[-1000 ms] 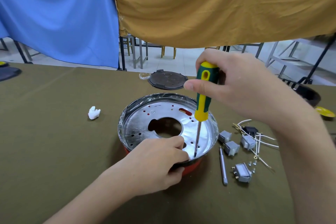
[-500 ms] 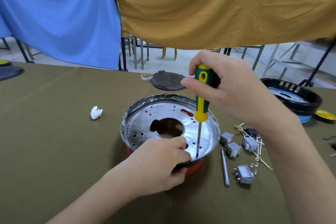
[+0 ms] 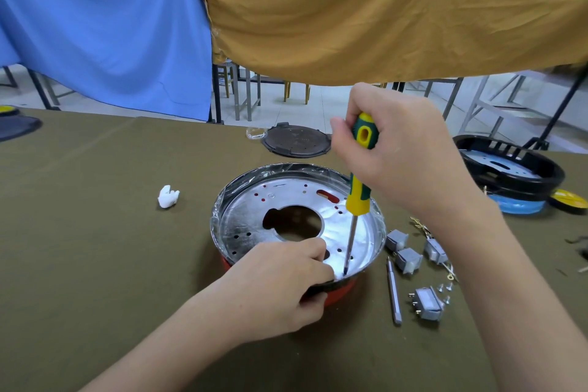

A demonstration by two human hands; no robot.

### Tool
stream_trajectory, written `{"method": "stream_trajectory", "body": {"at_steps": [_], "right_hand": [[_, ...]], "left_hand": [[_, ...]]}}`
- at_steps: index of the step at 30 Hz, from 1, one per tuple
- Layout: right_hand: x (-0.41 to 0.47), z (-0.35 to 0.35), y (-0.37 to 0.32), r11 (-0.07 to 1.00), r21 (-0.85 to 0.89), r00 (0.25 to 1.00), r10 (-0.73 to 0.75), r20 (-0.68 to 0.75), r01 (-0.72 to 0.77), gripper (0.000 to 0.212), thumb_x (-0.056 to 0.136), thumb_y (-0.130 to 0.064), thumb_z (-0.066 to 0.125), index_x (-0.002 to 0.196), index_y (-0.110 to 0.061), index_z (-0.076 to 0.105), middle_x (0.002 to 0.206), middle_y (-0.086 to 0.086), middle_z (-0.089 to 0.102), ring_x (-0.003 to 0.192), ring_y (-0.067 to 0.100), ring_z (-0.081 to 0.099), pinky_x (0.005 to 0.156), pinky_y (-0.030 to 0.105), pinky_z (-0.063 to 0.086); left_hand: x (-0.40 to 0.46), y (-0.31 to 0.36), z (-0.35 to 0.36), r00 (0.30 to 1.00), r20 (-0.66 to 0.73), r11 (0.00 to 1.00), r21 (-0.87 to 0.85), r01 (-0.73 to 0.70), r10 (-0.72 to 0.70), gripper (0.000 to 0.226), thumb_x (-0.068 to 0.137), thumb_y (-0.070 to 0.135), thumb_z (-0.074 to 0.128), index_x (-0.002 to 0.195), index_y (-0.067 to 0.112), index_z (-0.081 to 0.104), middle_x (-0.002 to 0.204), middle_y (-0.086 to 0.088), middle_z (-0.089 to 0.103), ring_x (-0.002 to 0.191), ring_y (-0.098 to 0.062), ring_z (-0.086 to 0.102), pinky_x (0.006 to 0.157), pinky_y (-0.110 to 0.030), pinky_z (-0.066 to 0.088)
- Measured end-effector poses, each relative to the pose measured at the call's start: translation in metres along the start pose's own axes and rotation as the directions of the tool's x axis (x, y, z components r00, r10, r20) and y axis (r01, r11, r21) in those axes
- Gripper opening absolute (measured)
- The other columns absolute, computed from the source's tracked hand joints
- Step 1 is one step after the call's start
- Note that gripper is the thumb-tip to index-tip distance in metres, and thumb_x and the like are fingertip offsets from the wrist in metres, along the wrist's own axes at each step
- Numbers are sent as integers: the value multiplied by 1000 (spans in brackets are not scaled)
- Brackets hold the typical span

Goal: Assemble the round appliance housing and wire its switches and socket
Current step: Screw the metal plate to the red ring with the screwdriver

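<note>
The round appliance housing (image 3: 297,223), a shiny silver metal pan with a large central hole, small punched holes and a red lower shell, sits on the olive-green cloth-covered table (image 3: 95,248) and serves as the landmark here. The left hand (image 3: 280,283) curls over the housing's near rim, fingers inside the pan and thumb outside, gripping it. The right hand (image 3: 397,156) is above the housing's right side, fingers wrapped round the handle of the green-and-yellow screwdriver (image 3: 358,188), which stands nearly upright with its tip down on the pan floor just inside the near-right rim, close to the left hand's fingertips.

Just right of the housing lie three small grey rocker switches (image 3: 409,259), partly behind the right forearm, with thin wires whose ends are hidden. Nearer the camera on that side are a grey socket block with metal pins (image 3: 428,302), a few loose screws (image 3: 444,288) and a slim grey metal driver bit (image 3: 394,293). Beyond the housing rests a dark round plastic lid (image 3: 296,141). To its left is a small white crumpled wad (image 3: 168,196). Far right stands a second black round housing (image 3: 509,169) on a blue base.
</note>
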State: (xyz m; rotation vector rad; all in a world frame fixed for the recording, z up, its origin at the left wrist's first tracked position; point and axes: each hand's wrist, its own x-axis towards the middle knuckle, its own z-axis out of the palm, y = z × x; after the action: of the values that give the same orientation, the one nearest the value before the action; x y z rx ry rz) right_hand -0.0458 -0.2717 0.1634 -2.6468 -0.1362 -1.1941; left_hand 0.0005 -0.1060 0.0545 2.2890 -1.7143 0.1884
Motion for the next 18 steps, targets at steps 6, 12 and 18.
{"method": "stream_trajectory", "body": {"at_steps": [6, 12, 18], "right_hand": [[1, -3, 11, 989, 143, 996, 27, 80, -38, 25, 96, -35, 60, 80, -18, 55, 64, 0, 55, 60, 15, 47, 55, 25, 38], [-2, 20, 6, 993, 119, 981, -3, -193, 27, 34, 98, -30, 59, 73, -7, 57, 57, 4, 50, 55, 22, 47, 54, 39, 40], [8, 7, 22, 936, 345, 986, -8, -167, 66, 28, 103, -33, 50, 83, -14, 54, 64, 0, 49, 58, 8, 42, 55, 20, 33]], "left_hand": [[0, -1, 1, 1000, 5, 1000, 3, -6, 6, 15, 89, 37, 49, 82, 25, 56, 88, 12, 39, 64, -11, 37, 56, -27, 41], [-1, -1, 2, 1000, -5, 1000, 29, -11, 11, 21, 88, 36, 47, 89, 23, 63, 90, 10, 45, 65, -10, 36, 56, -28, 43], [0, -1, 2, 1000, -10, 999, 42, -14, 15, 18, 86, 34, 49, 84, 22, 62, 88, 8, 49, 64, -9, 36, 51, -27, 38]]}}
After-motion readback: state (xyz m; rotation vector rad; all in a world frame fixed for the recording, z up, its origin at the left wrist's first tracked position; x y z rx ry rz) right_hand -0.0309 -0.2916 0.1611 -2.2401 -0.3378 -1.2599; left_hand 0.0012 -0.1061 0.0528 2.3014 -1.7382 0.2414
